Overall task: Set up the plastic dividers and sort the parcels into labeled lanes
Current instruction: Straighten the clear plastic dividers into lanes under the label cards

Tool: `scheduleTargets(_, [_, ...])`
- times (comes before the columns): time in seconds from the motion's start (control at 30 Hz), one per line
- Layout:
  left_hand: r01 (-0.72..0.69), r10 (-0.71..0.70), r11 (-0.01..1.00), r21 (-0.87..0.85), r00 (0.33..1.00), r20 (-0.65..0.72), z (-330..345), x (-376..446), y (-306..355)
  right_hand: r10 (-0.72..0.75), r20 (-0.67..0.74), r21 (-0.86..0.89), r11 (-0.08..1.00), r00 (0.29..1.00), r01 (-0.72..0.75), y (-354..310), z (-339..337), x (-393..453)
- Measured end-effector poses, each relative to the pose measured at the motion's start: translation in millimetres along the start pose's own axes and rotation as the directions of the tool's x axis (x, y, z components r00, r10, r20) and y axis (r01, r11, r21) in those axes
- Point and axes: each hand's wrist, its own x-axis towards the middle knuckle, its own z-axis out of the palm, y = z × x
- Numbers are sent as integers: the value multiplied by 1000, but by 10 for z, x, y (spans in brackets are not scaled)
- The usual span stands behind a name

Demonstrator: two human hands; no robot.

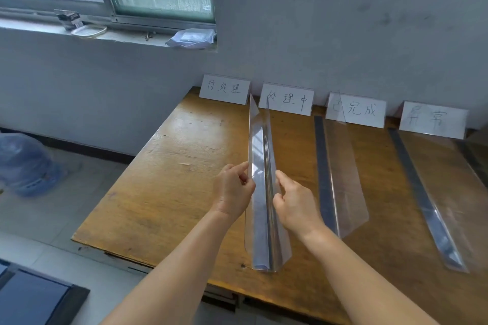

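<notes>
I've got both hands on the clear folded plastic divider [261, 192], which runs up the middle of the brown wooden worktop [163, 179] from its near edge toward twelve o'clock. My left hand [233, 192] pinches the divider's left flap between thumb and fingers; my right hand [295, 202] pinches the right flap, fingers curled round its edge. Each grip is clamped on the plastic, the two flaps spread apart in a V over a grey spine. The divider's far tip reaches between two white paper labels with handwritten characters, the first label [224, 90] at eleven o'clock and the second label [286, 100] just past twelve. At two o'clock a second clear divider [340, 174] lies on the worktop below the third white label [356, 111]. At three o'clock a third clear divider [433, 206] stretches below the fourth white label [433, 120].
</notes>
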Motion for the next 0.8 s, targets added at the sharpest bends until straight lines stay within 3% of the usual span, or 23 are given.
scheduleTargets(0.47, [-4, 3, 999, -53, 1000, -19, -1013, 242, -910, 217, -175, -36, 973, 960, -227, -814, 586, 250])
scheduleTargets(0.8, [20, -18, 999, -46, 999, 45, -1147, 514, -1136, 241, -252, -107, 956, 937, -274, -1006, 748, 729])
